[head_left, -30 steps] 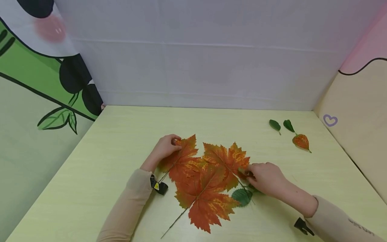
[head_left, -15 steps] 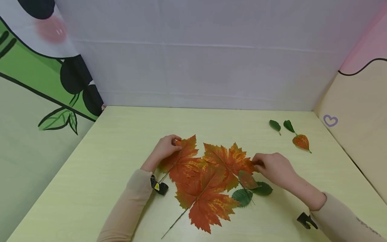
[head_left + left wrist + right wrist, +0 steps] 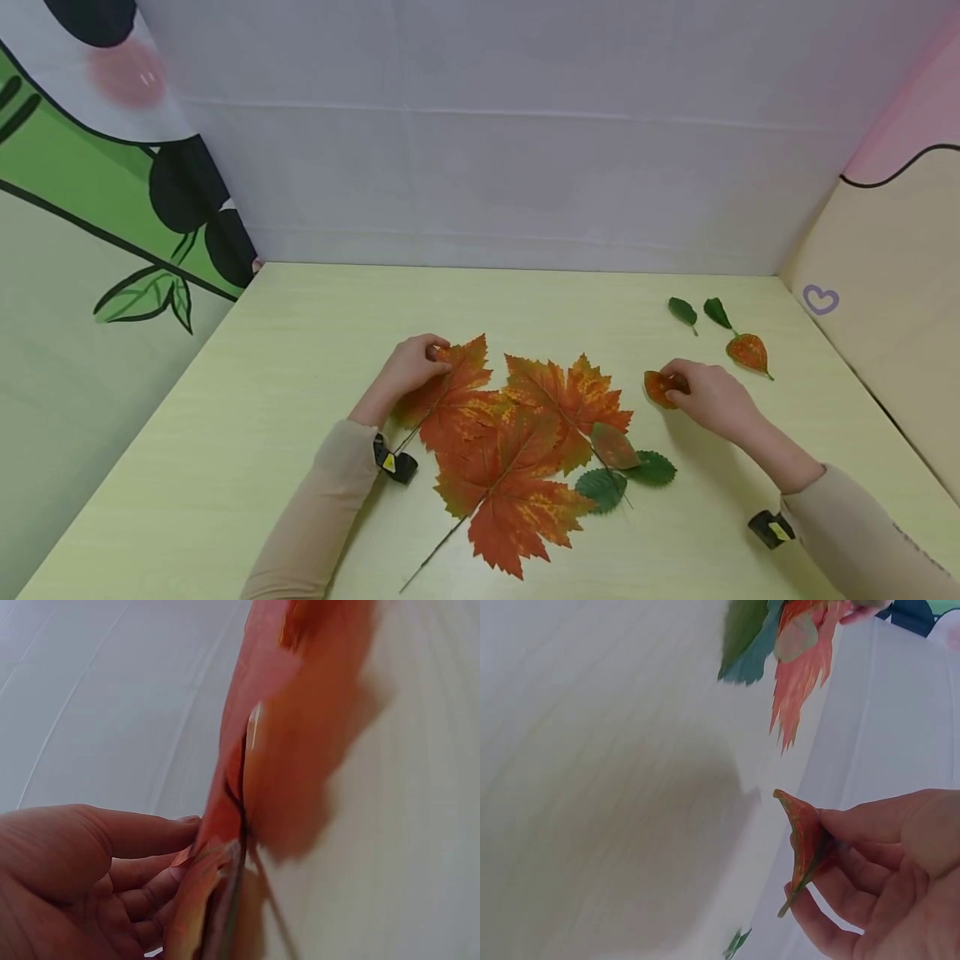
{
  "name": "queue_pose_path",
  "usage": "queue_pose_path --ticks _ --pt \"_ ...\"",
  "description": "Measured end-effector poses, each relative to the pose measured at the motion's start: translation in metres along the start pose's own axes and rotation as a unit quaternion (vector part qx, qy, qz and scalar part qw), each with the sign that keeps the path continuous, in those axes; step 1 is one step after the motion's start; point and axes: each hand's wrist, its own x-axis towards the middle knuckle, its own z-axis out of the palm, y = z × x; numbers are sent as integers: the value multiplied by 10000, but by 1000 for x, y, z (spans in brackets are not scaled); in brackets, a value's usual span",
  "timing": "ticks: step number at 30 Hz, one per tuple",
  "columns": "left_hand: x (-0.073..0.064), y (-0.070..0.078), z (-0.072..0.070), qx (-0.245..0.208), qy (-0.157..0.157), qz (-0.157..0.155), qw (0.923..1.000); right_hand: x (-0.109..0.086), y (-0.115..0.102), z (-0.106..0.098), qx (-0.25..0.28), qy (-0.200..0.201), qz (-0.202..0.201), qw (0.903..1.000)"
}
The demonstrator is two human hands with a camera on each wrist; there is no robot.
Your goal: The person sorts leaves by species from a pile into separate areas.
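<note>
Three large orange maple leaves overlap mid-table: one at the left, one at the right and one in front. My left hand pinches the edge of the left one; its thumb and fingertips meet the leaf in the left wrist view. Off to the right of the cluster, my right hand pinches a small orange-red leaf that has a short stem and is folded along its midrib. By the right maple leaf's stem lie a reddish leaf and two green leaves.
At the back right lie a green leaf, another green leaf and an orange leaf. A grey-white back panel and printed side panels border the pale wooden table. A thin stem points toward the front.
My right hand has moved right and back from the maple leaves, with the small orange-red leaf now showing in it. The reddish and green leaves are uncovered. My left hand stays put.
</note>
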Motion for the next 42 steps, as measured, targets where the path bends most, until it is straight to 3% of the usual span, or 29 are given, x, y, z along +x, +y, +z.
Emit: queue_pose_path --ticks 15,23,36,42 --pt "-1 0 -2 33 -5 3 10000 12 51 -13 227 42 495 9985" --pt "-2 1 -3 27 17 1 10000 17 75 -18 389 385 727 9958" --pt "-2 3 -4 -43 7 -59 10000 25 93 -18 585 723 1275 9875" --pt "-4 4 -2 -73 -40 -35 10000 24 98 -14 572 673 1421 9859"
